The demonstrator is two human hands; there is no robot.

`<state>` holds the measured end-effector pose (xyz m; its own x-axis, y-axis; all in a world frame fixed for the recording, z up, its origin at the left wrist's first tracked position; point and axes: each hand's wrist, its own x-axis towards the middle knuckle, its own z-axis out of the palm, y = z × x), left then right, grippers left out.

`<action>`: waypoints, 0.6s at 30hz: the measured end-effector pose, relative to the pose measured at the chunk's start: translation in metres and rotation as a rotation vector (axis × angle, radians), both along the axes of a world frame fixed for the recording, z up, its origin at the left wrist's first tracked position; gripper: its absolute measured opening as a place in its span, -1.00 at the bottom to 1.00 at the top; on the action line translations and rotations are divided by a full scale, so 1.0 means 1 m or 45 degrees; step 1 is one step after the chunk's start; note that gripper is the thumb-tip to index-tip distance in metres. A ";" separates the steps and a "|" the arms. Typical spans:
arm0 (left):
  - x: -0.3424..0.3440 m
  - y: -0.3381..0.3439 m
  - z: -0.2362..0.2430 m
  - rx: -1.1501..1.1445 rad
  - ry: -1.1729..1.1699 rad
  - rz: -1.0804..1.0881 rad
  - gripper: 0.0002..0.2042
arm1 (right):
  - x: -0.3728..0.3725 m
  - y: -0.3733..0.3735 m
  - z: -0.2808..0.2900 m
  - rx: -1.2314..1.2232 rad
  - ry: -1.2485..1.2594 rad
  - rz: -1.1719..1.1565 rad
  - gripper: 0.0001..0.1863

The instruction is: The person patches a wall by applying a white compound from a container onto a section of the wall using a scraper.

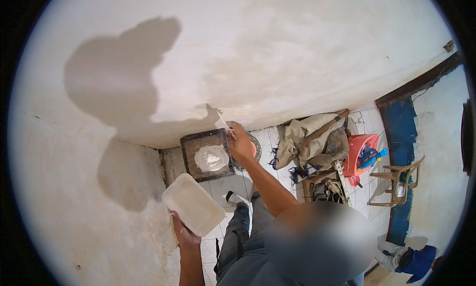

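My left hand [184,232] is closed on the lower edge of an off-white rectangular plastic tub [194,204], which is held tilted above the floor. My right hand [240,142] reaches forward toward the wall, its fingers closed round a thin pale tool [222,118]. Its tip points up and left; the tool's exact kind is too blurred to tell. Just left of that hand, a dark square tray [189,149] lies on the floor by the wall. A heap of white powder [212,158] sits in it. Partly behind my right hand is a round dark container [256,137] with something reddish inside.
A rough off-white wall [297,53] rises ahead, with another at left. To the right lie crumpled tan sacks [292,142], a pink tub [358,154] with a blue toy-like thing, and a brown chair [396,182]. Another person [419,261] in blue is at lower right.
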<state>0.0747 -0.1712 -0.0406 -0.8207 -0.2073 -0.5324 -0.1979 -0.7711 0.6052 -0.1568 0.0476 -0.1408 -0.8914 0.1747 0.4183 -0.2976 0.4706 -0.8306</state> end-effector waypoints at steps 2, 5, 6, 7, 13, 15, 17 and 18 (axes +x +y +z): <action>0.000 0.003 -0.004 0.017 -0.016 -0.018 -0.41 | 0.005 0.043 -0.019 0.038 -0.013 -0.093 -0.70; 0.000 0.003 -0.009 -0.002 -0.049 -0.066 -0.42 | -0.022 0.140 -0.021 0.116 -0.230 -0.568 -0.83; -0.004 0.011 -0.002 -0.001 -0.047 -0.085 -0.41 | -0.033 0.183 -0.028 -0.022 -0.098 -0.657 -0.84; -0.003 0.013 0.000 -0.011 -0.056 -0.073 -0.41 | -0.046 0.196 -0.015 -0.045 -0.042 -0.785 -0.82; 0.011 0.012 -0.003 -0.029 -0.089 -0.001 -0.41 | -0.092 0.103 -0.014 -0.128 -0.045 -0.910 -0.55; 0.011 0.009 0.000 -0.036 -0.071 -0.002 -0.40 | -0.088 0.006 -0.013 0.156 -0.084 -0.847 -0.53; 0.013 0.005 0.003 -0.049 -0.058 0.019 -0.40 | -0.065 -0.080 0.002 0.026 -0.247 -0.470 -0.49; 0.015 0.001 0.002 -0.066 -0.052 0.049 -0.40 | -0.046 -0.118 0.018 0.040 -0.236 -0.360 -0.43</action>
<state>0.0902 -0.1707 -0.0387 -0.7896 -0.2665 -0.5527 -0.1939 -0.7462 0.6368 -0.2028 -0.0704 -0.1230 -0.8707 0.4157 0.2628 0.0031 0.5389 -0.8424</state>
